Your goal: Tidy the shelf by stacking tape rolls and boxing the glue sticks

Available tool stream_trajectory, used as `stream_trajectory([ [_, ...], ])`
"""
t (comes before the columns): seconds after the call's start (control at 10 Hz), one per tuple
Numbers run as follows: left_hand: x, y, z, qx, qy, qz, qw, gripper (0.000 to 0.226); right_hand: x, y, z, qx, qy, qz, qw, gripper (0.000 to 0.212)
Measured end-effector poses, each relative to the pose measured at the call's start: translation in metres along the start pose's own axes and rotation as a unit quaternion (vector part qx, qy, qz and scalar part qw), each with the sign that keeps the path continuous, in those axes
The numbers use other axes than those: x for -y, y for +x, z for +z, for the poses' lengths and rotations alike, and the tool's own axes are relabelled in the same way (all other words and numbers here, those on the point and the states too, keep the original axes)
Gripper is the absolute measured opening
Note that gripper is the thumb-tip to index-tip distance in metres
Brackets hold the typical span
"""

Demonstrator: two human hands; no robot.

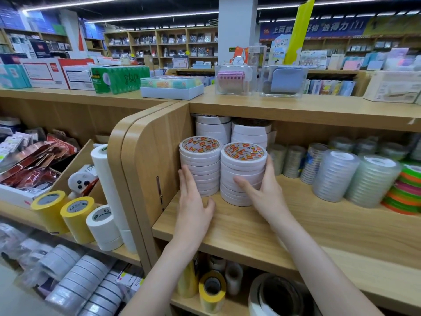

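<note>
Two stacks of white double-sided tape rolls with red-and-yellow cores stand side by side on the wooden shelf (pixel 250 226). The left tape stack (pixel 200 163) sits against the shelf's side panel. My left hand (pixel 193 201) lies flat with fingers apart, its fingertips touching that stack's lower front. The right tape stack (pixel 242 172) is gripped low down by my right hand (pixel 264 190), thumb in front and fingers around its right side. No glue sticks are visible.
Taller white tape stacks (pixel 230 130) stand behind. Clear tape rolls (pixel 335 174) and neon rolls (pixel 405 188) fill the shelf to the right. Yellow and white tapes (pixel 75 215) sit on the left unit. Boxes (pixel 170 87) rest on top.
</note>
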State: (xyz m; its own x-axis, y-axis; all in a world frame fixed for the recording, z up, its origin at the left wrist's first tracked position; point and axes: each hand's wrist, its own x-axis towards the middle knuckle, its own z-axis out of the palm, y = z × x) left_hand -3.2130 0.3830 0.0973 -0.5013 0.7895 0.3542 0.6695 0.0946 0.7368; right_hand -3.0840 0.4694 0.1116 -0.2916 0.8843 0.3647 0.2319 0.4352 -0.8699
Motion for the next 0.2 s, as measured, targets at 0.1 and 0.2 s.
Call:
stream_trajectory([
  [0.1,0.0,-0.003,-0.001,0.009,-0.014,-0.008,1.0,0.087,-0.002,-0.004,-0.003,0.027,-0.018,0.004,0.999,0.11],
  [0.2,0.002,-0.013,-0.004,-0.028,-0.035,0.014,0.999,0.077,-0.009,-0.008,-0.008,0.043,-0.072,-0.004,0.996,0.118],
])
